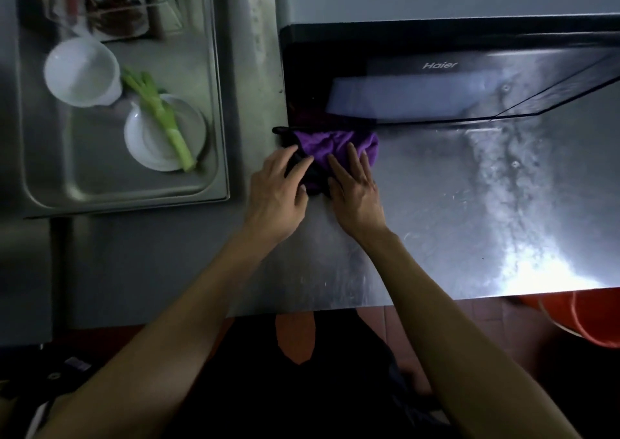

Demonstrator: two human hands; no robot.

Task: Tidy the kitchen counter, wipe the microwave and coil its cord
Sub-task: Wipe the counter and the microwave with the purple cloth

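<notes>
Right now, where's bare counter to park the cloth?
Bare steel counter runs right of both hands, from the microwave front to the near edge. Crowded: the left corner with the purple cloth and the hands, and the sink holding dishes.

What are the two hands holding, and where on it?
Both touch the crumpled purple cloth on the steel counter: the right hand presses flat on its near edge, the left hand rests on its dark left end.
</notes>
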